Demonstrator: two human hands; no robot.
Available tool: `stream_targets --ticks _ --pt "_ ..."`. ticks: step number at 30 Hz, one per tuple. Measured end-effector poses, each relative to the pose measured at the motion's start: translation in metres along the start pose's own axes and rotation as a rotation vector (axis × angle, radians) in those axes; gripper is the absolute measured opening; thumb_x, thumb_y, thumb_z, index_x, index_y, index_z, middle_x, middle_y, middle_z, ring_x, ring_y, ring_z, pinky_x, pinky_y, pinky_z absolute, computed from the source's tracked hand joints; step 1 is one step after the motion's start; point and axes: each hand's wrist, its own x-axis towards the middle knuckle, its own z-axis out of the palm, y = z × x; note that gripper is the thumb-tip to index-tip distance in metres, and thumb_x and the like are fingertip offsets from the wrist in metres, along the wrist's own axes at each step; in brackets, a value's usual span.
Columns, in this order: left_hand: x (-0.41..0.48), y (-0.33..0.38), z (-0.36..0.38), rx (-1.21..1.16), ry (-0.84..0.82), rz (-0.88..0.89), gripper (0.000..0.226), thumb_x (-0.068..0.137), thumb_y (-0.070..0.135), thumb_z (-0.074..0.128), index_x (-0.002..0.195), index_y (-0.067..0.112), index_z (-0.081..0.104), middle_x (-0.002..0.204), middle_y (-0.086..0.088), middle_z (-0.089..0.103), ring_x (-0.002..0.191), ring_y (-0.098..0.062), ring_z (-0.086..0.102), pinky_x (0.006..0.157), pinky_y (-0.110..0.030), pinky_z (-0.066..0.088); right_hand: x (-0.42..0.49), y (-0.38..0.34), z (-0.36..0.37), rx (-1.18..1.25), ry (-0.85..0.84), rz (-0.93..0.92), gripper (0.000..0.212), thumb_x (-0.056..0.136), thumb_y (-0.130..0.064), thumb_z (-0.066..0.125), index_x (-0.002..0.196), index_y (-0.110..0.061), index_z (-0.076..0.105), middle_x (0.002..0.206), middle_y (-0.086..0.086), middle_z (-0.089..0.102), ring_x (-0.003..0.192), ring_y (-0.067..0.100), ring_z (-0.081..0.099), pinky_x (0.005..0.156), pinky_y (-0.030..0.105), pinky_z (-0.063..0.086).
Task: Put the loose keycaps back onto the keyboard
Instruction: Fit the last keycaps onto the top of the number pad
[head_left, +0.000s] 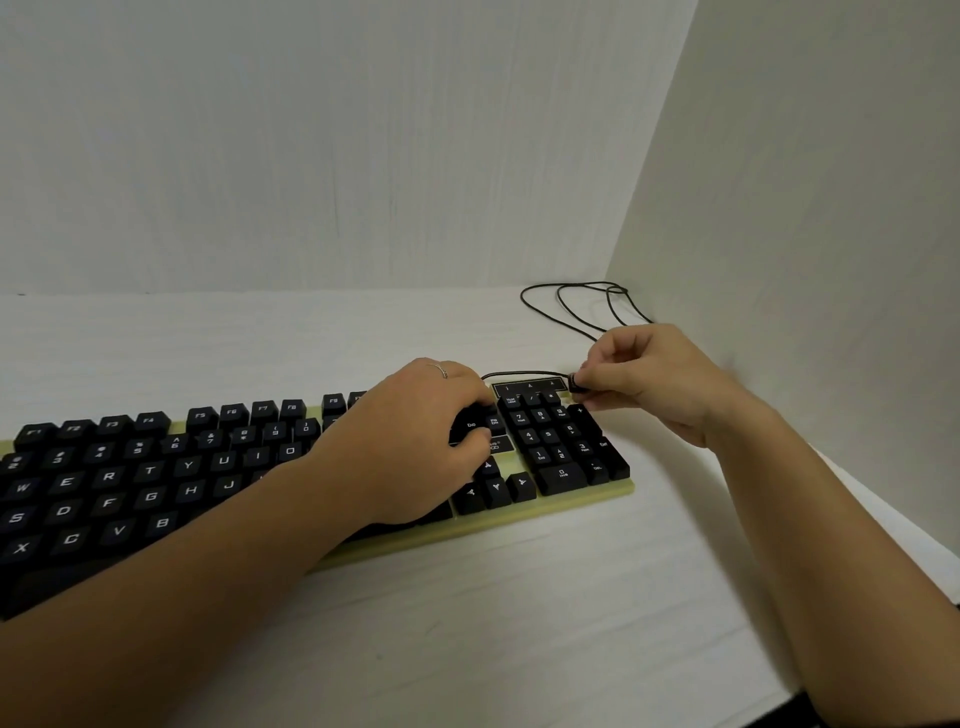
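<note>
A keyboard (571, 501) with black keycaps on a pale yellow base lies across the white table, its left end cut off by the frame. My left hand (410, 436) rests on the keys left of the number pad, fingers curled over the navigation cluster. My right hand (649, 374) pinches a small black keycap (575, 383) between thumb and fingertips, just above the number pad's top right corner. Whether the keycap touches the keyboard cannot be told.
The keyboard's black cable (582, 306) loops on the table behind the number pad, near the corner where the back wall meets a white side wall (805, 208). The table's right edge (883, 499) runs close past my right forearm.
</note>
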Motion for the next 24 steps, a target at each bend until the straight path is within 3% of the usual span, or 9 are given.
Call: stream_targets --ticks 3,6,14,21,24 --pt "-0.0007 0.0007 -0.0011 -0.002 -0.002 -0.002 0.03 0.091 0.032 0.051 0.12 0.031 0.061 0.121 0.02 0.059 0.117 -0.004 0.046 0.097 -0.024 0.04 0.0003 0.0019 0.0004 -0.023 0.02 0.002 0.016 0.087 0.003 0.069 0.098 -0.008 0.075 0.077 0.008 0.073 0.072 0.015 0.071 0.073 0.025 0.06" --pt "-0.001 0.0016 -0.0013 -0.003 -0.004 -0.005 0.03 0.091 0.032 0.052 0.12 0.03 0.061 0.121 0.02 0.058 0.117 -0.004 0.046 0.095 -0.022 0.039 0.0012 0.0035 0.0004 -0.087 0.069 0.008 0.01 0.084 -0.003 0.075 0.088 -0.011 0.079 0.077 0.0 0.075 0.07 0.01 0.062 0.068 0.022 0.051" --pt "-0.0009 0.0019 -0.0018 -0.003 -0.008 -0.015 0.031 0.092 0.032 0.051 0.122 0.03 0.061 0.123 0.018 0.058 0.119 -0.004 0.046 0.097 -0.023 0.039 -0.001 0.0052 0.0061 0.034 0.011 0.102 0.016 0.089 0.004 0.064 0.089 -0.004 0.078 0.084 0.011 0.077 0.073 0.017 0.069 0.071 0.027 0.06" --pt "-0.0002 0.0025 -0.0018 -0.007 -0.003 -0.011 0.031 0.091 0.031 0.052 0.12 0.03 0.061 0.121 0.017 0.059 0.116 -0.005 0.048 0.096 -0.025 0.041 -0.0021 0.0061 0.0035 0.05 0.049 0.152 0.004 0.086 -0.001 0.072 0.087 -0.001 0.076 0.079 0.011 0.076 0.067 0.017 0.069 0.062 0.024 0.059" --pt "0.0002 0.0021 -0.0012 -0.006 0.0 -0.007 0.03 0.091 0.032 0.052 0.119 0.03 0.061 0.12 0.017 0.06 0.116 -0.005 0.048 0.097 -0.027 0.042 -0.0001 0.0061 0.0037 0.011 0.034 0.175 0.002 0.085 -0.003 0.074 0.084 -0.004 0.075 0.078 0.01 0.075 0.066 0.016 0.066 0.07 0.028 0.059"
